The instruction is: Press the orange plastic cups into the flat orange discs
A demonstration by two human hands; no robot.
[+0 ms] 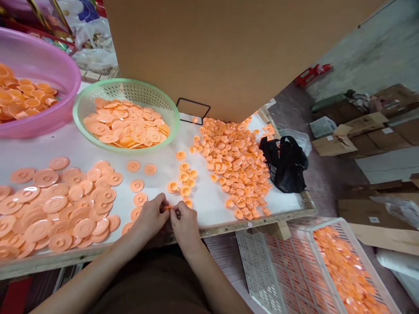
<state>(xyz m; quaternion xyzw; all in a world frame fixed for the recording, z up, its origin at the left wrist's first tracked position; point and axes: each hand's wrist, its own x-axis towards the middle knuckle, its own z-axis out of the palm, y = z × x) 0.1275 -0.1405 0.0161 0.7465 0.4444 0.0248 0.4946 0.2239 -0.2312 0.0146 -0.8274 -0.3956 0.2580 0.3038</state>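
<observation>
Close together at the table's front edge, my left hand and my right hand pinch a small orange plastic piece between their fingertips. Most of that piece is hidden by the fingers. Just beyond the hands lie several loose orange cups, small and rounded. Left of them, a short row of flat orange discs runs toward my left wrist. A wide spread of similar saucer-like discs covers the table's left side. To the right is a large heap of little orange cups.
Behind the discs stand a green basket of discs and a pink basin of orange pieces. A tall cardboard sheet rises at the back. A black bag sits at the right edge; below is a white crate of orange parts.
</observation>
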